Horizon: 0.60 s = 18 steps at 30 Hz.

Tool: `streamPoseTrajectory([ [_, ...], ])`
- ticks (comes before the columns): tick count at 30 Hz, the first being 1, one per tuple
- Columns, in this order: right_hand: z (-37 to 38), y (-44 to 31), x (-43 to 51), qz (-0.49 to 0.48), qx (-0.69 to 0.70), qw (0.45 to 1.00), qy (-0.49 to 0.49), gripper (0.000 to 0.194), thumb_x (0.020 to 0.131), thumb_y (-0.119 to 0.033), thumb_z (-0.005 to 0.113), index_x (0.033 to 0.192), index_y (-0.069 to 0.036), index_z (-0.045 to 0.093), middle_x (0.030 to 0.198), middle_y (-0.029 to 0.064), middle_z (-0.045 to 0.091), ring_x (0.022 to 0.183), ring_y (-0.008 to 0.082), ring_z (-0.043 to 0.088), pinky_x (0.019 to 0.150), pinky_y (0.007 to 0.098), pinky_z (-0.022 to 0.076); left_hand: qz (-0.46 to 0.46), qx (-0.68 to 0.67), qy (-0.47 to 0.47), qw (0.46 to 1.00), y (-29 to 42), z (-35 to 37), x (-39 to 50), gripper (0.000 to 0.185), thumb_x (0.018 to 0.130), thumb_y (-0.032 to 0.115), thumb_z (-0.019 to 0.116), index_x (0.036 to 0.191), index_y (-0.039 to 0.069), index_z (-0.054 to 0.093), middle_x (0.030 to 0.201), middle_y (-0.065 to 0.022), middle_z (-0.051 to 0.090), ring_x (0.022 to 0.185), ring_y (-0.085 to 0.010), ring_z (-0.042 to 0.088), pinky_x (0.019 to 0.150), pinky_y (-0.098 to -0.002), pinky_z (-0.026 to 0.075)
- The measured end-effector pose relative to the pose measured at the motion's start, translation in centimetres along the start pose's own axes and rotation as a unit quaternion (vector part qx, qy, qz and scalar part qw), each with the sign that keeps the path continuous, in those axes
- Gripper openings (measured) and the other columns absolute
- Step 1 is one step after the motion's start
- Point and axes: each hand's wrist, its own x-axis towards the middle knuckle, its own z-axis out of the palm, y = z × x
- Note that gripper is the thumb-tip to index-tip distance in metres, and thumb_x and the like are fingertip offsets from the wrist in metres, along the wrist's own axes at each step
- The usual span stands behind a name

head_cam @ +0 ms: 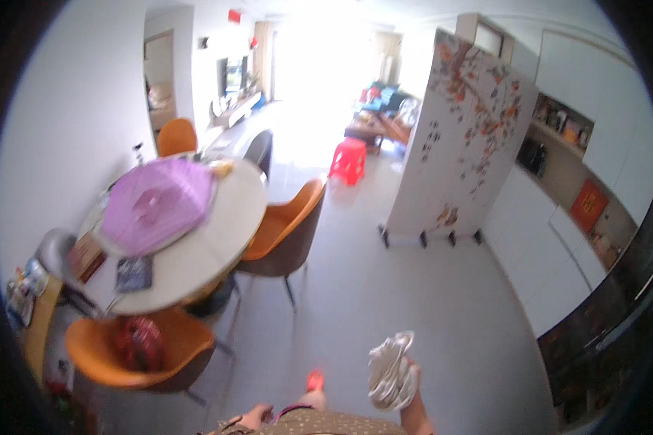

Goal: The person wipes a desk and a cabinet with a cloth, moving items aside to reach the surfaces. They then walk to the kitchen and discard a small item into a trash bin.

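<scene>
My right hand (415,380) is closed around a crumpled white cloth (389,372), held out over the grey floor at the lower right. The cloth hides most of the fingers. At the bottom edge, my left hand (258,415) hangs beside the patterned brown clothing (332,421). Its fingers look loosely curled, but blur leaves unclear whether anything is in them. A dark and pink band (291,409) lies just right of that hand. One foot in a red slipper (315,380) shows ahead of the clothing.
To the left stands a round table (239,217) with a purple food cover (158,204). Orange chairs (283,223) surround it; the nearest chair (196,331) holds a red item. A red stool (349,160), folding screen (462,136) and white cabinets (528,234) stand farther off.
</scene>
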Motion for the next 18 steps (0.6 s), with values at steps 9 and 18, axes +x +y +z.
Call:
streamPoseTrajectory([
  [9,0.8,-15.7,24.6,-0.119,0.016,0.99,0.071,0.038,0.088,-0.029,0.046,0.115,-0.004,0.057,0.105,0.0158,0.062,0.093,0.0323,0.062,0.082,0.048,0.0517,0.225,0.164,-0.105,0.955,44.7,9.6,15.4,0.028,0.088,0.031,0.058,0.105,0.008,0.056,0.092,-0.008,0.062,0.079,-0.0206,0.062,0.062,-0.0401,0.049],
  [18,-0.2,-31.2,53.3,-0.119,-0.001,0.992,0.042,0.046,0.087,-0.035,0.043,0.12,-0.005,0.055,0.112,0.0161,0.06,0.095,0.0322,0.062,0.084,0.0496,0.0511,0.052,0.019,-0.114,0.992,71.2,20.9,23.4,0.029,0.085,0.034,0.063,0.098,0.009,0.056,0.086,-0.009,0.061,0.076,-0.0231,0.063,0.067,-0.0414,0.05],
])
